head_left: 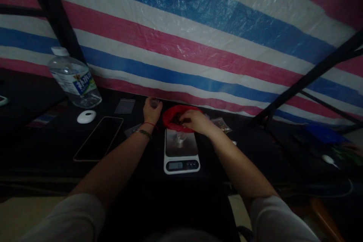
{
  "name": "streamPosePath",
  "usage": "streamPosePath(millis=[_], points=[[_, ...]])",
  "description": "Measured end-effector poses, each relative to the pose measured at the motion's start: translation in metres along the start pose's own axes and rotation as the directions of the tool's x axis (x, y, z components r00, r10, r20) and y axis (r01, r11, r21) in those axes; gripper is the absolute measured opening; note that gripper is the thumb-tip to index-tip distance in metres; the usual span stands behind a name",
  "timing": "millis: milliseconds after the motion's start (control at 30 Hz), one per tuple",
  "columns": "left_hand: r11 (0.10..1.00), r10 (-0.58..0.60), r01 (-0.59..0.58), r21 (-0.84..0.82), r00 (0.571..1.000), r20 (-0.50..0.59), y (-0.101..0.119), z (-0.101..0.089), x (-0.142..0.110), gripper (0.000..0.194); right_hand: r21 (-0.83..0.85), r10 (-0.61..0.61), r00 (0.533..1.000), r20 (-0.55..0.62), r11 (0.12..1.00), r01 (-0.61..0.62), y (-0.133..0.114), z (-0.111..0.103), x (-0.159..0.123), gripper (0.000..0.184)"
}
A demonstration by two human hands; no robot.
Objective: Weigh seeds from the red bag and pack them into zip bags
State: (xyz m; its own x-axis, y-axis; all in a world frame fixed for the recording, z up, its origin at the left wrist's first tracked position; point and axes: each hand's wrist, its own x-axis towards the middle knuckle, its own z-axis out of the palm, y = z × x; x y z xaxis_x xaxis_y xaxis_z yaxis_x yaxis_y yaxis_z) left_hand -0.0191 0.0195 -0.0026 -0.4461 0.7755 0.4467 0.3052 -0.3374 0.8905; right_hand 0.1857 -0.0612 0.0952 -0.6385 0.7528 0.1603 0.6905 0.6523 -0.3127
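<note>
My left hand point(152, 111) is closed round a small clear cup point(154, 102), just left of a red plastic bag point(168, 121). My right hand point(194, 120) reaches into the bag from the right, fingers pinched at the small dark pieces point(177, 117) inside. What the fingertips hold is too small and dim to make out. In front of the bag stands a white kitchen scale point(182, 166) with a metal plate and a lit display. On the plate sits a small clear cup point(180, 137), partly below my right hand.
Small bags of pieces point(221, 124) lie right of my right hand. On the left are a phone point(100, 138), a white oval device point(86, 117), a clear flat bag point(125, 106) and a large bottle point(75, 79). A striped sheet point(181, 45) hangs behind.
</note>
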Motion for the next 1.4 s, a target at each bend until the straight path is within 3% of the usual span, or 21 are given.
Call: streamPosePath(millis=[167,300,1400], points=[[1.000,0.002,-0.002,-0.009,1.000,-0.002,-0.002,0.001,0.000,0.037,-0.015,0.021,0.999,-0.042,1.000,-0.021,-0.031,0.010,-0.022,0.018],[1.000,-0.008,0.007,-0.010,1.000,-0.005,0.000,-0.001,0.000,0.037,-0.052,0.038,0.999,-0.014,0.998,-0.038,-0.040,0.018,-0.028,0.018],[1.000,-0.010,0.010,-0.002,1.000,-0.014,-0.003,0.000,0.001,0.038,-0.077,-0.005,1.000,0.005,0.997,0.005,-0.037,0.019,-0.034,0.015]])
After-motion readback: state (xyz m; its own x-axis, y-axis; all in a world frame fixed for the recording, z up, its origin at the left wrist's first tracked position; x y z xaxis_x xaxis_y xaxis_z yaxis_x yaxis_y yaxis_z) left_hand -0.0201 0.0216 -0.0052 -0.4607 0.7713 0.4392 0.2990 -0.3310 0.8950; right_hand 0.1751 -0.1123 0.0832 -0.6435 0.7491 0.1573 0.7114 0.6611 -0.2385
